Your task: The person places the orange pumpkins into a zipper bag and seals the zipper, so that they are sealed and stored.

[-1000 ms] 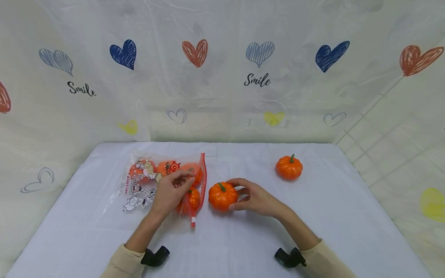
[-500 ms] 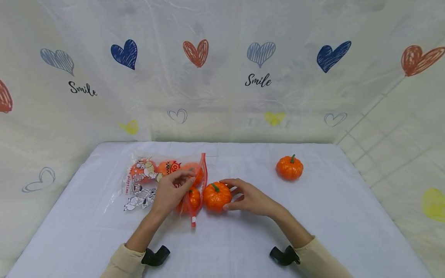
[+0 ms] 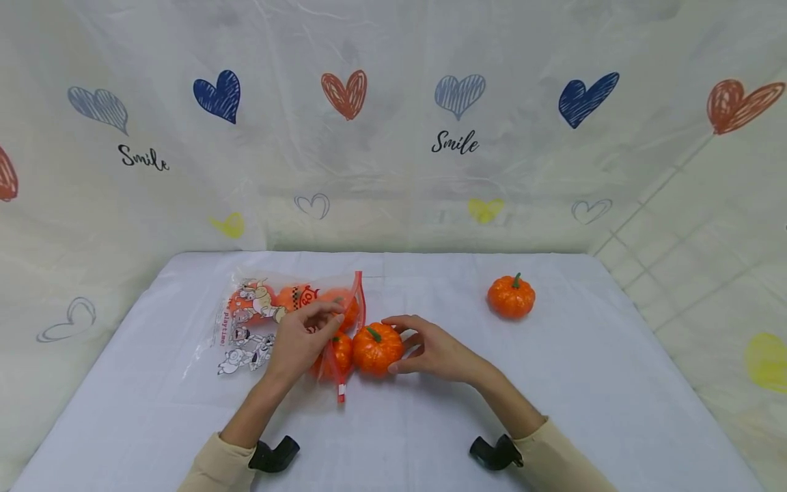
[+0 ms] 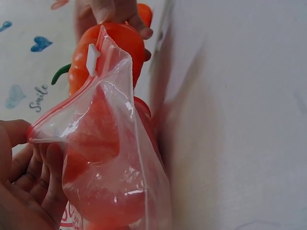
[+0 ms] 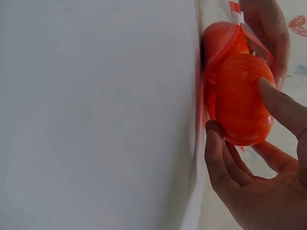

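Gripping an orange pumpkin [image 3: 378,350] between thumb and curled fingers, my right hand [image 3: 433,351] has it at the open mouth of a clear bag [image 3: 251,354], its green stem leaning up and away from me. My left hand [image 3: 301,340] pinches the bag's red zip edge [image 3: 360,301], which carries a white slider [image 4: 92,60]. Inside the bag, printed with cartoon animals, lie more pumpkins, one [image 3: 342,352] just beside mine. Well apart, toward the far right of the white-covered table [image 3: 572,389], sits another pumpkin [image 3: 512,297], stem up. Behind hangs a heart-patterned sheet [image 3: 393,164] reading "Smile".
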{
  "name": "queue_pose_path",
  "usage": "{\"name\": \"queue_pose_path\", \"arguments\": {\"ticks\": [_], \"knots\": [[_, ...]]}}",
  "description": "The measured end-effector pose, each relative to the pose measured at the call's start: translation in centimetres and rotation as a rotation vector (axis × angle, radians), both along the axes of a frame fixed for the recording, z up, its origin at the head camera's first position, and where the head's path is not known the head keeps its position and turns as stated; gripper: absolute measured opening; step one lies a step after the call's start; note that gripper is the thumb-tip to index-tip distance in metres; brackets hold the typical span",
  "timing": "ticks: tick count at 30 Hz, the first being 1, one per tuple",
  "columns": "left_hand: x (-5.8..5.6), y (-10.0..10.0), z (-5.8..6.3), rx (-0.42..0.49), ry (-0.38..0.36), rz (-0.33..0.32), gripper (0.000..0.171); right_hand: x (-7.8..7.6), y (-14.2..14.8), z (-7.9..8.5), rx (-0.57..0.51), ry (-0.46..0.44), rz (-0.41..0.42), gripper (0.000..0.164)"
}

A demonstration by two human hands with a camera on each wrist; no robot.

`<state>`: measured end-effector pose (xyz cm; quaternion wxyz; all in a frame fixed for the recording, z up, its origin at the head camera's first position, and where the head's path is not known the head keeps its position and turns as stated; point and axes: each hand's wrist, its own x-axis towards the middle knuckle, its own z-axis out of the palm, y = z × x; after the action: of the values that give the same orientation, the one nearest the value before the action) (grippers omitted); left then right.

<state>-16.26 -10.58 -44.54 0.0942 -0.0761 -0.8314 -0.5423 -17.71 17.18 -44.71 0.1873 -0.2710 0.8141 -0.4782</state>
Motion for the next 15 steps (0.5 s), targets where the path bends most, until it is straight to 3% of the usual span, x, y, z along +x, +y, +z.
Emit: {"name": "queue_pose_path", "arguments": {"ticks": [15], "knots": [[0.01, 0.03, 0.09, -0.001, 0.016, 0.001, 0.018, -0.07, -0.90, -0.21, 0.013, -0.010, 0.000, 0.073]]}}
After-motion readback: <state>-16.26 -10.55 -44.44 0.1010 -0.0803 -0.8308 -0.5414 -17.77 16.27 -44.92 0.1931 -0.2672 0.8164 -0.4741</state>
